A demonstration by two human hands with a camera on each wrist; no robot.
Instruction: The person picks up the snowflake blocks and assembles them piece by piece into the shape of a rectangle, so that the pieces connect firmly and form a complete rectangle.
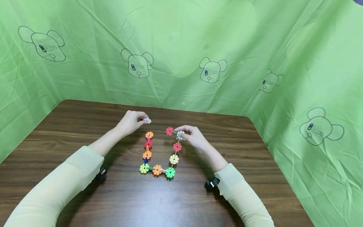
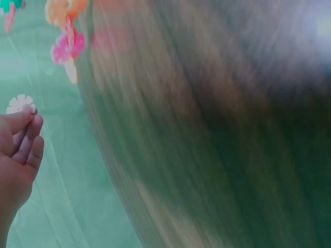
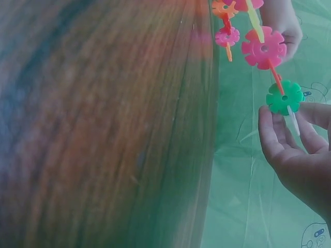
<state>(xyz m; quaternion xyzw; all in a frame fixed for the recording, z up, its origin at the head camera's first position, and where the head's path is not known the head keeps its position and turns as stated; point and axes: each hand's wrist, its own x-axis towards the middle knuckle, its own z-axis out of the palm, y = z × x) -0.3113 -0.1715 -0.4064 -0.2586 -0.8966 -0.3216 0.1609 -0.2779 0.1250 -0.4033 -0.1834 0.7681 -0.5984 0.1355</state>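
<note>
Toothed plastic discs, slotted together face-on and edge-on, form a U-shaped chain (image 1: 157,170) on the table. My left hand (image 1: 131,122) pinches a loose white disc (image 1: 147,120) between thumb and fingers, beyond the chain's left arm. That same white disc (image 2: 19,102) shows at the left edge of the left wrist view. My right hand (image 1: 194,137) grips the chain's far right corner, at a white disc (image 1: 180,134) partly hidden by the fingers. A red disc (image 1: 169,131) juts leftward from there. In the right wrist view, fingers hold around a green disc (image 3: 285,97).
The brown wooden table (image 1: 181,201) carries the chain near its middle. A green curtain (image 1: 175,41) with bear-head drawings stands behind and beside it. Black wrist devices (image 1: 212,183) sit at both sleeves. Both wrist views are partly blurred by the close table surface.
</note>
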